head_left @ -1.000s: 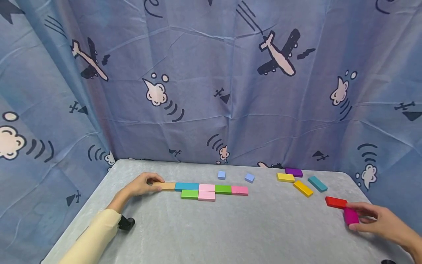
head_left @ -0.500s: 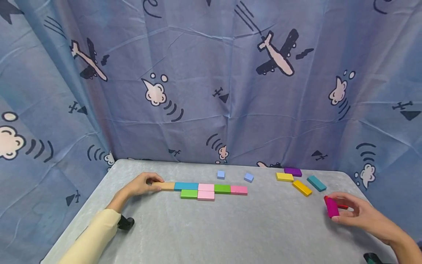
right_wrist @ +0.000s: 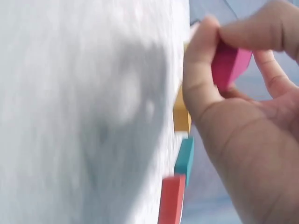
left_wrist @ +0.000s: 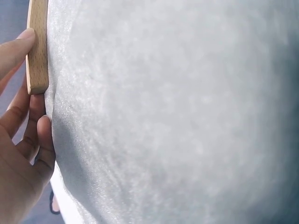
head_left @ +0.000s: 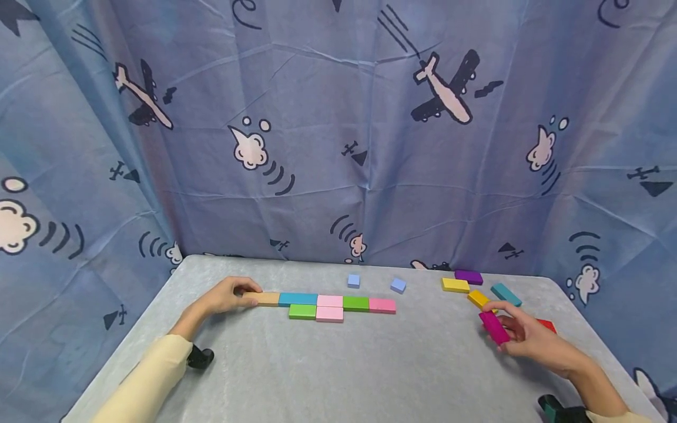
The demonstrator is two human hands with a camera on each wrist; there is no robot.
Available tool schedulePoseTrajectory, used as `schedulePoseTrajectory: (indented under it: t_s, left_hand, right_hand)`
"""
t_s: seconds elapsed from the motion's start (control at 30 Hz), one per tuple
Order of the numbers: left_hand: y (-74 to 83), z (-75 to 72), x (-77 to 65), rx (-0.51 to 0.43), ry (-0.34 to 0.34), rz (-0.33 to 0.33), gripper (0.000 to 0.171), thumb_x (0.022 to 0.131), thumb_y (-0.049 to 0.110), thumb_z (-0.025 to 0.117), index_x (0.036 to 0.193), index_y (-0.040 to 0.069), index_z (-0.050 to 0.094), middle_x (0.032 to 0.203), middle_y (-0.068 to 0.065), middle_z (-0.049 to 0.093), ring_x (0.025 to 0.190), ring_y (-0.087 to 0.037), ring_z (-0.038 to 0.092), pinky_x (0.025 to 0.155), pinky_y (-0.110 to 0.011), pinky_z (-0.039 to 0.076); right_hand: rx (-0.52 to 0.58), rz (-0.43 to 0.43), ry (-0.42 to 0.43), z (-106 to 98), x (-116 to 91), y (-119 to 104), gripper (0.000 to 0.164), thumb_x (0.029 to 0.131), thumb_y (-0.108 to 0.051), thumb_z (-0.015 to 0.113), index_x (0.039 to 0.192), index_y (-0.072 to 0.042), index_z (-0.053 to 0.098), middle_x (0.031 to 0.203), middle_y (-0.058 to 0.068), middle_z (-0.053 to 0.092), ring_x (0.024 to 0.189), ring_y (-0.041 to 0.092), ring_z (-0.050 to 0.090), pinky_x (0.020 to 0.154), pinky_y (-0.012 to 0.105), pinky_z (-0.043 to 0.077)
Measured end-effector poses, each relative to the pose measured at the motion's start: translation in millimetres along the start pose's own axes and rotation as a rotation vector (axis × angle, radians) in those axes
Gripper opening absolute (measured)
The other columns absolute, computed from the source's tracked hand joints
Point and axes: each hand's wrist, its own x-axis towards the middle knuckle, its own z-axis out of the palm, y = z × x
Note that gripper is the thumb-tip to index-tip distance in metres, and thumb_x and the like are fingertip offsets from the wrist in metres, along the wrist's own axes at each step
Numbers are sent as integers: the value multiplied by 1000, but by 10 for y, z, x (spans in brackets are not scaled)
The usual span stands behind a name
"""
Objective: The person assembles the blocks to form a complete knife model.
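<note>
My left hand [head_left: 224, 295] pinches the outer end of a plain wooden block [head_left: 268, 299] lying at the left end of a row on the table. In the left wrist view, thumb and fingers are on either side of this wooden block [left_wrist: 38, 51]. To its right the row runs on with a blue block [head_left: 298, 299], a light pink one [head_left: 330, 301], a green one [head_left: 356, 304] and a darker pink one [head_left: 382, 305]. My right hand [head_left: 539, 341] holds a magenta block [head_left: 494, 328] between thumb and fingers above the table, tilted.
Below the row lie a second green block [head_left: 302, 312] and another light pink block [head_left: 329, 315]. Two light blue cubes [head_left: 353, 281] sit behind. Toward the right are yellow [head_left: 455, 285], purple [head_left: 468, 277], amber [head_left: 478, 298], teal [head_left: 506, 294] and red [head_left: 547, 325] blocks. A patterned curtain [head_left: 317, 147] hangs behind the table.
My right hand has carried the magenta block leftward from beside the red block to in front of the amber one. My left hand stays on the wooden block.
</note>
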Motion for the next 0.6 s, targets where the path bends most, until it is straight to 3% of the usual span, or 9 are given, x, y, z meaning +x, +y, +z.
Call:
schedulePoseTrajectory:
  t_s: [0.13, 0.3, 0.47, 0.6]
  left_hand:
    - [-25, 0, -2, 1, 3, 6, 20, 89, 5, 79, 108, 1, 75, 101, -7, 72, 91, -20, 62, 81, -32, 48]
    - [-39, -7, 2, 4, -1, 31, 20, 90, 5, 78, 108, 0, 74, 102, -9, 72, 91, -21, 62, 81, -34, 49]
    - [-47, -10, -2, -10, -3, 40, 20, 89, 6, 79, 108, 0, 74, 102, -7, 72, 90, -20, 61, 80, -34, 49]
    - [-64, -5, 0, -1, 5, 67, 20, 88, 5, 79, 107, 0, 74, 100, -6, 72, 88, -18, 61, 78, -34, 49]
  right_hand:
    - [-58, -11, 9, 145, 123, -83, 66, 84, 7, 68, 143, -1, 38, 142, 28, 34, 122, 44, 38, 84, 37, 52]
    - [-97, -76, -9, 301, 285, -176, 45, 97, -1, 64, 138, -1, 47, 130, 22, 46, 111, 36, 47, 80, 35, 52]
    - [-107, -152, -28, 474, 460, -295, 52, 97, -11, 70, 142, 2, 47, 135, 25, 53, 114, 31, 58, 86, 27, 52]
    - [-90, -162, -23, 621, 599, -421, 50, 94, -11, 75, 135, 5, 52, 126, 22, 63, 108, 30, 64, 85, 26, 52]
